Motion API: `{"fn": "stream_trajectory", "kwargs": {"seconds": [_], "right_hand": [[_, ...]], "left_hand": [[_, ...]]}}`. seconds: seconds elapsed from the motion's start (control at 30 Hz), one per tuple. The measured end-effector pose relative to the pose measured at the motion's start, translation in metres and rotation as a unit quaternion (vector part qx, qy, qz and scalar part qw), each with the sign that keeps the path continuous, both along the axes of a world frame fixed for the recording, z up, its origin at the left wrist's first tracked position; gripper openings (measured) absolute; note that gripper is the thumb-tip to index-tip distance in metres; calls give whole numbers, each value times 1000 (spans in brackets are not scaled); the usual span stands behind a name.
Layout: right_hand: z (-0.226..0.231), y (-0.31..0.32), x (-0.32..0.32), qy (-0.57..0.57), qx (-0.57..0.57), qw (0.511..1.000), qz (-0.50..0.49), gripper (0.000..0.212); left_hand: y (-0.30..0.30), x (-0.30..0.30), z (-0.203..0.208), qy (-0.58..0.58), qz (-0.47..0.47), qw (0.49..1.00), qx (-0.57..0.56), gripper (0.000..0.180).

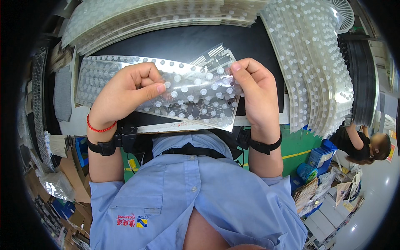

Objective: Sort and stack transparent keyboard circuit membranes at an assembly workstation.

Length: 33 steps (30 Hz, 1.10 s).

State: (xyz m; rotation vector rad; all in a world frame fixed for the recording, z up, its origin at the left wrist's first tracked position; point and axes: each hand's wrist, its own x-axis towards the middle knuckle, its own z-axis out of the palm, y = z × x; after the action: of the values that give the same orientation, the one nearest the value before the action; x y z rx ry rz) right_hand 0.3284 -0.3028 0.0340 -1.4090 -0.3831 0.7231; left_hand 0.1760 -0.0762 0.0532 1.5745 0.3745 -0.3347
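In the head view, the left hand [129, 91] pinches a clear dotted film [193, 92] between thumb and curled forefinger, and the right hand [256, 85] nips its other end between thumb and fingertips; the film spans the gap between them near the front edge of the desk [258, 46], over a traced sheet [226, 121]. The likeliest trouble is a crease: the film bows between the two grips, and an uneven pull could kink it or spoil its little domes. If either pinch slipped, the film could spring back and land askew, since the traced sheet lies at a slant, one corner near the desk's front edge, where a brushing wrist might nudge it off. Thumbs pressed on the clear surface could also leave smudges. As for materials, the film is thin, glossy and see-through, throwing bright glare, and is studded with round, milky, raised dots. The traced sheet bears pale, fine lines and a comb-like strip at its far end. A broader dotted sheet [92, 79] lies to the left, its rows close-set. The back stack [166, 14] and right stack [306, 71] are layered, limp-looking sheets with similar dots, against the desk's smooth black top.
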Motion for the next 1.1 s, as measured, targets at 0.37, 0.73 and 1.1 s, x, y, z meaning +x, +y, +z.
{"fn": "stream_trajectory", "kwargs": {"seconds": [0.37,0.73,1.1], "right_hand": [[-5,-51,-13,-408,-195,891,-46,45],[-19,-49,-44,-529,-299,794,-25,75],[-22,-46,-52,-510,-270,816,-36,59]], "left_hand": [[1,-10,-11,-66,93,992,-50,15],[-24,-39,-14,-172,259,947,75,17],[-38,-46,-40,-202,357,911,52,19]]}}
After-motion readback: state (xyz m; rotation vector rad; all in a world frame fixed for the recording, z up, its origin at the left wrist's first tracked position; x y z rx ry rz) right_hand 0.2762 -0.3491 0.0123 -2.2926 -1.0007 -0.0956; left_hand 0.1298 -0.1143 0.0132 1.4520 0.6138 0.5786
